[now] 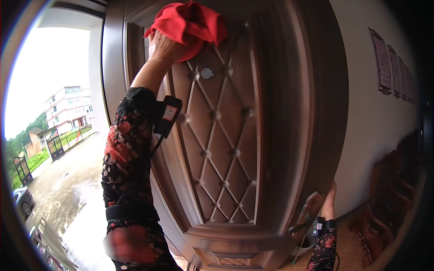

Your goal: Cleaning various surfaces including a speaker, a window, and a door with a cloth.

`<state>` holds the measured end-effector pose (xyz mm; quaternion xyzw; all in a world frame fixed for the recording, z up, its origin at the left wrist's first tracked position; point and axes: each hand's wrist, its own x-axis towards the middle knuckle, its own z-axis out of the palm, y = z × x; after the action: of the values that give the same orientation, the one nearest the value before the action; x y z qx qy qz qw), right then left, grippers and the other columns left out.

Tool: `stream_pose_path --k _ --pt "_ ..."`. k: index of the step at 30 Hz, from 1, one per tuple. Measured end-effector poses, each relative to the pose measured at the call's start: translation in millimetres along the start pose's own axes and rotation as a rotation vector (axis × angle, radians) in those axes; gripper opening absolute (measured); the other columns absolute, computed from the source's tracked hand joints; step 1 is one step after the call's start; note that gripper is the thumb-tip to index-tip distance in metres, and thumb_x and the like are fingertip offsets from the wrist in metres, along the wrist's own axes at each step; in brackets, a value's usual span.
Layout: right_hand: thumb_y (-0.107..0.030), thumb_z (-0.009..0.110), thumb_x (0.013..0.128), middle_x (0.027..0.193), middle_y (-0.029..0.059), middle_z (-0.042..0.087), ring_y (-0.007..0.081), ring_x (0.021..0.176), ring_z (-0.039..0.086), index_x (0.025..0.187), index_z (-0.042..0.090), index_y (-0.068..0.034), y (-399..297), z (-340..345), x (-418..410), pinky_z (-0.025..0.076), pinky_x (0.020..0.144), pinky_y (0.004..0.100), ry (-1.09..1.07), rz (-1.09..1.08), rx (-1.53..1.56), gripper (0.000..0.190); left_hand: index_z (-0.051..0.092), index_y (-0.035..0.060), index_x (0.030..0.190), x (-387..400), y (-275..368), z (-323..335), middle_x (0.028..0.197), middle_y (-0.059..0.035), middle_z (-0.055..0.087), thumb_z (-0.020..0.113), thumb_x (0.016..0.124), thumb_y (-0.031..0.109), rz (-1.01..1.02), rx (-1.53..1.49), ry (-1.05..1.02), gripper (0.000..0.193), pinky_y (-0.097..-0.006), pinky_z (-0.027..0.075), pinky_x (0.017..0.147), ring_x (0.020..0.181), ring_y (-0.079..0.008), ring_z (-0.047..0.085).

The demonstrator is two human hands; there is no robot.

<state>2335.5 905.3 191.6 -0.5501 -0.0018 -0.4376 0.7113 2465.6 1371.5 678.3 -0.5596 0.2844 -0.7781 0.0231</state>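
Note:
My left hand (164, 47) is raised to the upper part of a brown panelled door (217, 135), pressing a bunched red cloth (193, 22) against it. The cloth covers most of my fingers. Just below it sits a round door viewer (207, 73), amid a raised diamond lattice with domed studs. Low on the right, my right hand (330, 196) is at the door's free edge; its fingers are hidden. A long door handle (301, 225) on a backplate is close to that wrist.
Through the doorway on the left are a paved yard (64, 172), a car (23, 201) and a metal rack (51, 244). Framed notices (381, 62) hang on the right wall above dark wooden chairs (383, 203). A pale bucket (307, 245) stands behind the handle.

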Motion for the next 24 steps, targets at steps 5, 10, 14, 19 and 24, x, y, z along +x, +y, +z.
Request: stream_pose_path --k 5,10,14,19,24 --pt "-0.036 0.041 0.094 0.097 0.0035 0.059 0.0124 0.083 0.059 0.108 0.055 0.000 16 -20 9 0.051 0.073 0.0253 -0.017 -0.036 0.074 0.041 0.059 0.0154 0.111 -54 -67 -20 0.110 -0.0099 0.059 0.055 0.083 0.028 -0.211 -0.343 -0.019 0.030 -0.0385 0.046 0.085 0.101 -0.0292 0.057" --pt "-0.028 0.043 0.095 0.088 0.0011 0.060 0.0107 0.073 0.058 0.100 0.058 0.000 8 -4 11 0.050 0.064 0.0225 -0.053 -0.063 -0.006 0.032 0.057 0.0143 0.114 -45 -64 -9 0.113 -0.0111 0.058 0.053 0.085 0.031 -0.312 -0.175 -0.014 0.033 -0.0387 0.045 0.086 0.105 -0.0310 0.055" --pt "-0.025 0.043 0.095 0.085 0.0002 0.059 0.0098 0.070 0.057 0.097 0.059 0.000 14 -24 18 0.050 0.062 0.0221 0.036 -0.125 -0.097 0.029 0.052 0.0109 0.119 6 36 -9 0.117 -0.0145 0.054 0.067 0.070 0.034 -0.208 -0.125 -0.061 0.056 -0.0434 0.045 0.085 0.101 -0.0339 0.056" --pt "-0.030 0.044 0.094 0.087 0.0006 0.060 0.0107 0.071 0.057 0.098 0.059 0.000 9 -12 12 0.050 0.063 0.0231 0.001 -0.106 -0.075 0.034 0.059 0.0098 0.108 68 136 1 0.113 -0.0144 0.055 0.066 0.071 0.032 -0.114 -0.319 -0.154 0.044 -0.0420 0.046 0.085 0.101 -0.0324 0.056" --pt "-0.030 0.043 0.095 0.088 0.0020 0.061 0.0114 0.070 0.058 0.098 0.059 0.002 22 -29 24 0.050 0.062 0.0235 0.072 -0.053 -0.098 0.035 0.063 0.0105 0.099 78 135 25 0.091 -0.0113 0.063 0.062 0.077 0.027 0.129 -0.652 -0.015 0.027 -0.0386 0.047 0.078 0.090 -0.0301 0.059"
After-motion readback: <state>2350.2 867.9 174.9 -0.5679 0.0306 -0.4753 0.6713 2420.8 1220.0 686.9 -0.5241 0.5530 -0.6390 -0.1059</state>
